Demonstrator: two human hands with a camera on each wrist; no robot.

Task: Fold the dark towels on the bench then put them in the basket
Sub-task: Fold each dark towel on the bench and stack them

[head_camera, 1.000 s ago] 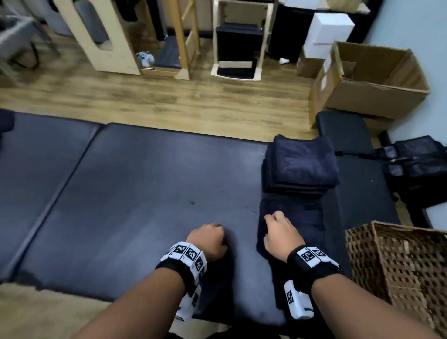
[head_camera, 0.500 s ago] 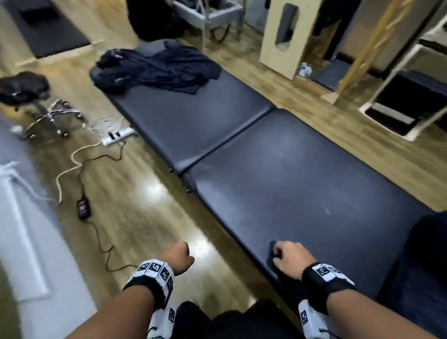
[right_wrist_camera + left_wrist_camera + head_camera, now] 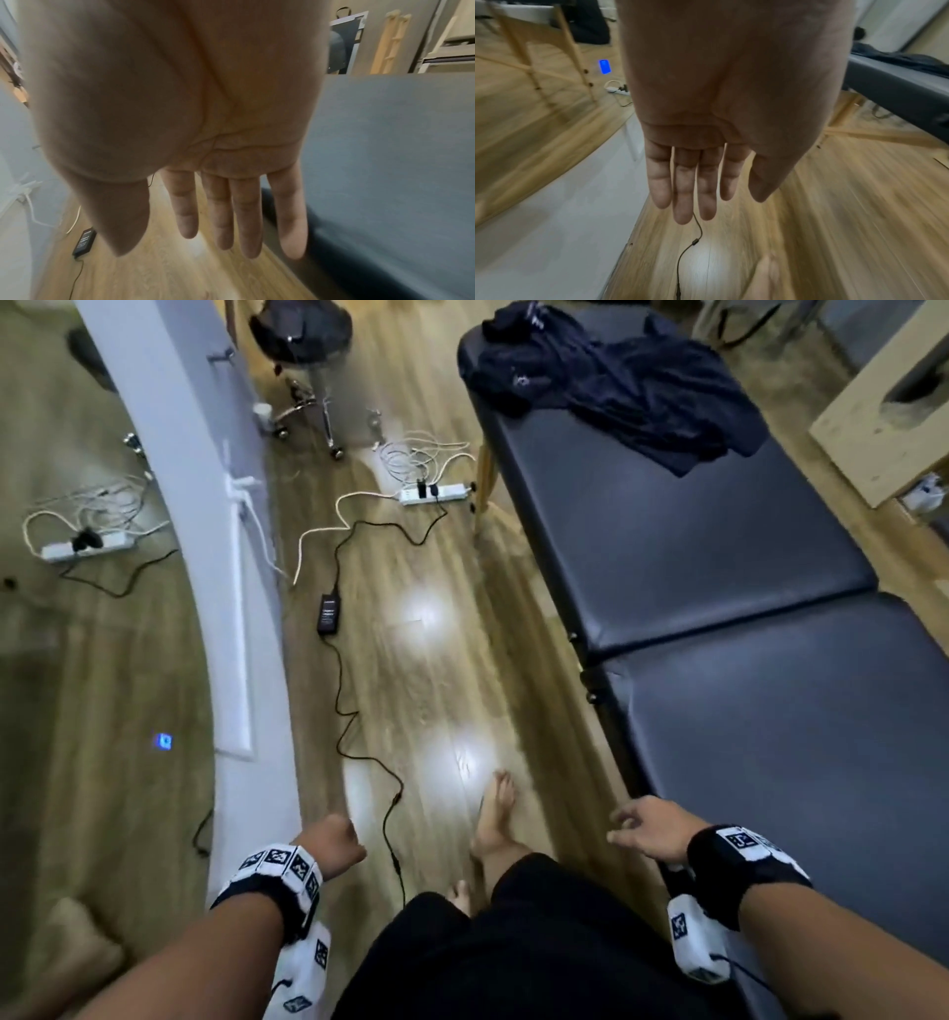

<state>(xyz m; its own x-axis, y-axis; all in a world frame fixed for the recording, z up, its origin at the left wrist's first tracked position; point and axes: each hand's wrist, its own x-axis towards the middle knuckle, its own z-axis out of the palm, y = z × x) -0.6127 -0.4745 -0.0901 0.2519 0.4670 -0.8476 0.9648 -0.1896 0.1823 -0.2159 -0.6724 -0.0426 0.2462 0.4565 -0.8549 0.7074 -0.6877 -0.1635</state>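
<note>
A heap of unfolded dark towels [image 3: 616,387] lies at the far end of the black padded bench [image 3: 719,557]. My left hand [image 3: 334,845] hangs over the wooden floor, well left of the bench. The left wrist view shows this hand [image 3: 718,203] empty, fingers straight. My right hand [image 3: 647,832] hovers at the bench's near edge with loosely spread fingers. In the right wrist view it [image 3: 205,243] holds nothing, and the bench [image 3: 385,162] lies to its right. The basket and the folded towels are out of view.
A power strip [image 3: 434,492], a black adapter [image 3: 328,613] and a trailing cable [image 3: 359,742] lie on the floor left of the bench. A wheeled stool [image 3: 303,331] stands farther off. A white partition [image 3: 246,660] borders the left. My bare foot [image 3: 495,814] is beside the bench.
The view has swung left, away from the folded stack and basket. My right hand let go of the towel it held, and both hands opened and moved along the bench's edge.
</note>
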